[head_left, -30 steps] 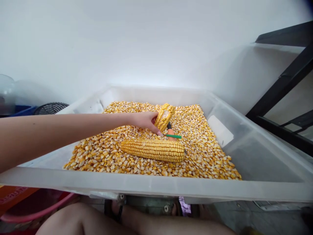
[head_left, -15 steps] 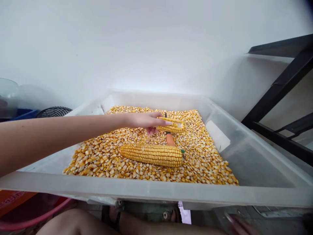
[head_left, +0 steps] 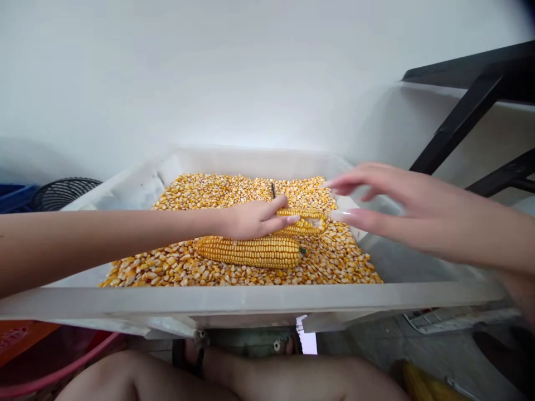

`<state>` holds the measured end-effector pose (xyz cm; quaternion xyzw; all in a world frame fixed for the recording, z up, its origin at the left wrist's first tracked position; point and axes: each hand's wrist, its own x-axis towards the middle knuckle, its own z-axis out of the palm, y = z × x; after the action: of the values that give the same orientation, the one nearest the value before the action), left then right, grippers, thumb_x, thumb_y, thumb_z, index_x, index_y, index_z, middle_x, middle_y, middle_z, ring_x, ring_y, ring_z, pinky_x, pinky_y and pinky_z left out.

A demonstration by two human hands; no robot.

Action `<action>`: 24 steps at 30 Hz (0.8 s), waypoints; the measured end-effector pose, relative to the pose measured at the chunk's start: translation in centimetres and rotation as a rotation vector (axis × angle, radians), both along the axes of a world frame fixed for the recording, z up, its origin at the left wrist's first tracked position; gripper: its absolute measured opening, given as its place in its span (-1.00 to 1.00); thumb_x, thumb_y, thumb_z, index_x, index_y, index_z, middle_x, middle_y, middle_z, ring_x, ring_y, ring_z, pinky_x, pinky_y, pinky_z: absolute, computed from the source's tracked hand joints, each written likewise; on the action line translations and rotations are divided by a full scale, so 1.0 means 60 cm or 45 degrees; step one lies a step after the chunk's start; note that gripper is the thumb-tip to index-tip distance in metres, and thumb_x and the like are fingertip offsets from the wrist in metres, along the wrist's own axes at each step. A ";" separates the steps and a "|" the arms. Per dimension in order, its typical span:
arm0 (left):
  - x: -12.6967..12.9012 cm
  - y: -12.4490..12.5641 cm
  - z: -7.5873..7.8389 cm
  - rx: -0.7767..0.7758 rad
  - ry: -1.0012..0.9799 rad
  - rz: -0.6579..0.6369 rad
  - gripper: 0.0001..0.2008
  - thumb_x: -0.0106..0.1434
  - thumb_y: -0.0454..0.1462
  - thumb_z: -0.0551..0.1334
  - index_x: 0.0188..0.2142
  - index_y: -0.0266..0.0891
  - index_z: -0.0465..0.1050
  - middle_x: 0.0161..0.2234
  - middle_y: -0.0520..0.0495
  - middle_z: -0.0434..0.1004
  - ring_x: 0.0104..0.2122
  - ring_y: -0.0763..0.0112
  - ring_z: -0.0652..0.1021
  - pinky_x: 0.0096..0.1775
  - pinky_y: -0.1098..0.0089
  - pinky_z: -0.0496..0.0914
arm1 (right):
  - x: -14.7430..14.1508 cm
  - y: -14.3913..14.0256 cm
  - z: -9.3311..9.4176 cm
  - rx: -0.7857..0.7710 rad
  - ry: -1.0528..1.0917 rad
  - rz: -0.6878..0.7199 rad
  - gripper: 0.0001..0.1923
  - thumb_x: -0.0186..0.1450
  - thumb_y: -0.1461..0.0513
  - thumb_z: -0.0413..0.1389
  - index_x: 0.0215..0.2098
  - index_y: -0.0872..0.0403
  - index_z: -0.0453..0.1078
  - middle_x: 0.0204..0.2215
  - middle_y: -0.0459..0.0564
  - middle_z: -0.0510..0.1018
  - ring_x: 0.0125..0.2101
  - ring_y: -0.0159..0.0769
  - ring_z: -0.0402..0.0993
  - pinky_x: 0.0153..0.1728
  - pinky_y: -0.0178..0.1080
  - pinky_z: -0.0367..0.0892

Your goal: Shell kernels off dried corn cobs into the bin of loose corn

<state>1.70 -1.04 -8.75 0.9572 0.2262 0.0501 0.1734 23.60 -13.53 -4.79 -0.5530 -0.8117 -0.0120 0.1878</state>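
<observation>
From the head camera, the left hand [head_left: 251, 219] is reaching across a clear plastic bin [head_left: 259, 303] filled with loose corn kernels [head_left: 184, 262]. Its grip is closing lightly around a partly shelled cob [head_left: 307, 221], thumb on top and fingers beneath, holding it just above the kernel bed near the middle of the bin. A whole cob [head_left: 251, 251] is lying flat on the kernels just in front of that hand, untouched. A thin dark tool tip [head_left: 273, 190] is poking up behind the left hand; what it belongs to is hidden.

Compared with a second ago, the held cob is sitting differently: it was standing tilted in the fingers and is now lying nearly level, pointing toward the right. The right hand [head_left: 388, 203], absent from the bin before, is now coming in from the right side with fingers spread and loosely open, holding nothing, its fingertips just beside the free end of the partly shelled cob but not clearly touching it. The orange-handled tool seen lying on the kernels earlier is now mostly hidden behind the whole cob, with only a green speck showing at the cob's right end. That suggests, as a judgement, that both hands are about to work the same cob.

No readable brand, label or writing is showing anywhere; a printed sheet on the floor at lower right is too blurred to read.
</observation>
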 end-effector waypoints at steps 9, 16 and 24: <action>0.000 -0.007 -0.010 -0.059 -0.173 -0.069 -0.63 0.26 -0.05 -0.16 -0.10 -0.23 0.11 -0.30 -0.09 0.41 -0.33 0.36 0.42 -0.27 0.34 0.26 | -0.036 0.134 -0.042 -0.586 0.054 0.466 -0.48 0.19 0.00 -0.05 0.08 0.00 0.19 -0.01 -0.04 0.36 -0.04 -0.18 0.29 -0.05 -0.16 0.23; -0.003 -0.006 -0.017 -0.123 -0.209 -0.078 -0.68 0.28 -0.07 -0.20 -0.25 -0.22 0.14 -0.45 0.01 0.30 -0.44 0.43 0.37 -0.36 0.39 0.26 | -0.040 0.118 -0.055 -0.605 0.084 0.366 -0.54 0.26 0.00 -0.18 0.07 -0.06 0.19 0.01 -0.08 0.35 -0.02 -0.18 0.27 0.01 -0.09 0.15; -0.004 -0.004 -0.018 -0.138 -0.244 -0.097 -0.70 0.29 -0.07 -0.21 -0.32 -0.20 0.11 -0.49 0.05 0.21 -0.47 0.45 0.32 -0.38 0.39 0.22 | -0.048 0.105 -0.055 -0.525 0.058 0.302 -0.53 0.27 -0.02 -0.20 0.03 -0.03 0.23 -0.03 -0.06 0.39 -0.05 -0.18 0.31 -0.01 -0.08 0.17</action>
<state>1.48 -1.28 -9.82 0.9452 0.1744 0.1223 0.2476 20.75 -7.22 -8.11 -0.4804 -0.8518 0.1888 0.0893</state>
